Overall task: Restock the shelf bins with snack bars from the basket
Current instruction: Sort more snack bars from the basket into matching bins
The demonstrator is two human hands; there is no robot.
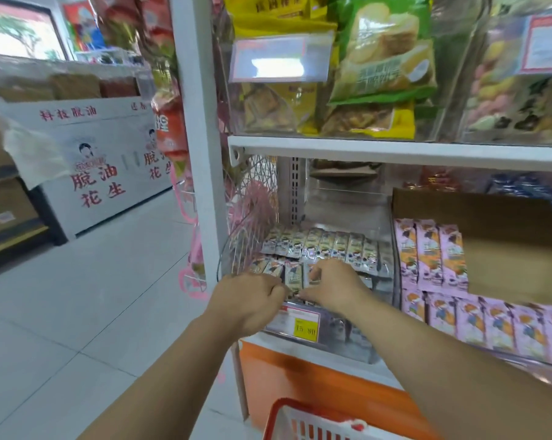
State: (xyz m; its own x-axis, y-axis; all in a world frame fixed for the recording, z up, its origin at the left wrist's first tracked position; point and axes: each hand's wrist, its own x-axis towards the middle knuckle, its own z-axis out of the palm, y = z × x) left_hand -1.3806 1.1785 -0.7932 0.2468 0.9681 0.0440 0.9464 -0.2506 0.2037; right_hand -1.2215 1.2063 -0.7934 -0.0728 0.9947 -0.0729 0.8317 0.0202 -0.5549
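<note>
A clear shelf bin on the lower shelf holds rows of green-and-white snack bars. Both my hands reach into its front part. My left hand has curled fingers at the bin's front left, pinching the end of a bar. My right hand lies over the front row with fingers bent down onto the bars; what it grasps is hidden beneath it. The red basket shows only its rim at the bottom edge, below my arms.
To the right, a bin of pink-wrapped bars with a cardboard box behind it. A price tag hangs on the bin's front. The upper shelf carries snack bags. A white upright post stands left; tiled aisle floor beyond.
</note>
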